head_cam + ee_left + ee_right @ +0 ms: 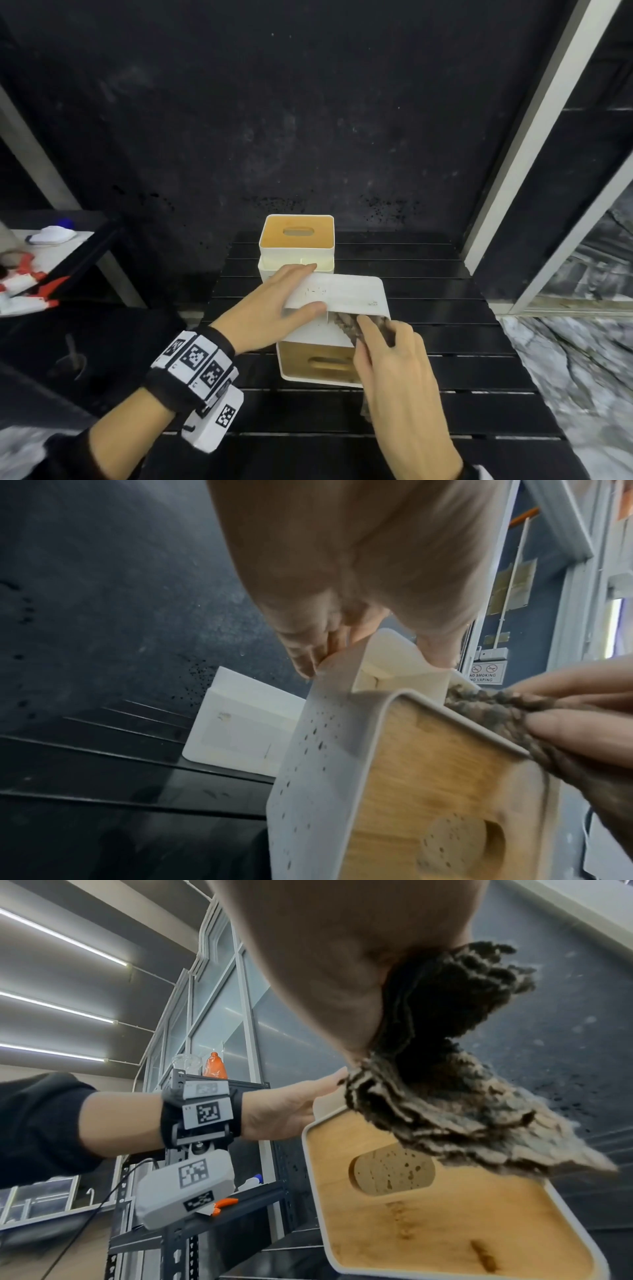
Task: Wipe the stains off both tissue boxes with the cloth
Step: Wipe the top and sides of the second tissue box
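Observation:
The near tissue box (346,294) lies tipped on its side, its wooden lid (318,363) facing me. Dark specks dot its white wall (315,750), and a brown streak marks the lid (483,1256). My left hand (308,289) grips the box's upper left corner, fingers over the far edge and thumb on the near face. My right hand (373,332) pinches a brown shaggy cloth (346,325) and presses it on the box's upward side, just above the lid's rim (479,731). The second tissue box (296,240) stands upright right behind, lid up.
Both boxes are on a black slatted table (445,359) against a black speckled wall. A shelf (51,246) at the left holds white and orange spray bottles (27,284). Marbled floor (565,359) and a white frame post are to the right.

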The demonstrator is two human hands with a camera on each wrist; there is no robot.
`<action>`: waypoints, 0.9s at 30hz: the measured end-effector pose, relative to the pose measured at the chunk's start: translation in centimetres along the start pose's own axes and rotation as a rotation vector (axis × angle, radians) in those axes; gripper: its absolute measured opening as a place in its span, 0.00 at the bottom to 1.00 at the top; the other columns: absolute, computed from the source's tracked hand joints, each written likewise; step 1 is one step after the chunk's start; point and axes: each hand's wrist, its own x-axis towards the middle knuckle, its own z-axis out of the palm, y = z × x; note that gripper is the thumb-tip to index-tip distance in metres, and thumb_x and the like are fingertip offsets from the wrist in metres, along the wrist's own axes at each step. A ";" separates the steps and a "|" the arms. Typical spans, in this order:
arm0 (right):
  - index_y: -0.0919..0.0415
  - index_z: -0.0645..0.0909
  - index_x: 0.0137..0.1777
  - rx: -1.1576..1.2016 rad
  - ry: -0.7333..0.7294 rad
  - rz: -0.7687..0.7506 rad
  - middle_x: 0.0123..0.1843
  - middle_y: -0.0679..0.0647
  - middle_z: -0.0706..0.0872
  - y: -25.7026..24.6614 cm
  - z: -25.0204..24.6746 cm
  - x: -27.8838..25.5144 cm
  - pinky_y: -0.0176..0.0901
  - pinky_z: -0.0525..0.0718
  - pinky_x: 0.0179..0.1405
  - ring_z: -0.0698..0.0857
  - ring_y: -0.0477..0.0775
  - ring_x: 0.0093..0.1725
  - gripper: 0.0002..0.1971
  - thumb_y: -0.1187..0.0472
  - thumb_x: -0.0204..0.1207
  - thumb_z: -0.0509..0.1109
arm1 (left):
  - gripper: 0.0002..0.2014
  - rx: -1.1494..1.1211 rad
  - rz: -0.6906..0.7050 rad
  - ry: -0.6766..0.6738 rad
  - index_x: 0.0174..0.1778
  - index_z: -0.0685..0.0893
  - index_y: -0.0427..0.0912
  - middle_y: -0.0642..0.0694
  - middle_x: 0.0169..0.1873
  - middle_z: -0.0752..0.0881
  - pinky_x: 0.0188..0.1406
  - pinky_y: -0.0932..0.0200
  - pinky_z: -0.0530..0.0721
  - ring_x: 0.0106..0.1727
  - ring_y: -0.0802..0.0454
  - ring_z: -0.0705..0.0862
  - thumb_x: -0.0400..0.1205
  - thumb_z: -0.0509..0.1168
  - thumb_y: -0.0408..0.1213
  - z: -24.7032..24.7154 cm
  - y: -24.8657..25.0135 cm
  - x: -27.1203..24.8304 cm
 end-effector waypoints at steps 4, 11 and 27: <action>0.57 0.89 0.62 -0.051 -0.002 0.093 0.46 0.63 0.82 -0.8 0.4 0.0 0.53 0.85 0.26 0.82 0.61 0.37 0.24 0.61 0.65 0.86 | 0.43 -0.016 0.036 0.041 0.89 0.64 0.59 0.67 0.77 0.68 0.79 0.59 0.73 0.74 0.69 0.69 0.77 0.58 0.72 0.0 -0.2 -0.1; 0.53 0.82 0.72 -0.084 -0.115 0.208 0.45 0.64 0.75 -1.9 0.3 -0.6 0.51 0.80 0.22 0.72 0.58 0.32 0.35 0.61 0.63 0.87 | 0.36 -0.048 0.061 0.061 0.82 0.70 0.64 0.66 0.73 0.74 0.74 0.58 0.76 0.74 0.66 0.72 0.77 0.61 0.71 0.2 -0.7 0.3; 0.42 0.58 0.88 0.034 -0.359 0.175 0.54 0.60 0.83 -2.3 -1.3 -0.1 0.52 0.88 0.40 0.88 0.61 0.45 0.36 0.56 0.83 0.70 | 0.31 -0.075 0.054 0.074 0.75 0.68 0.72 0.69 0.70 0.73 0.70 0.58 0.78 0.72 0.69 0.72 0.76 0.62 0.72 0.5 -1.1 0.4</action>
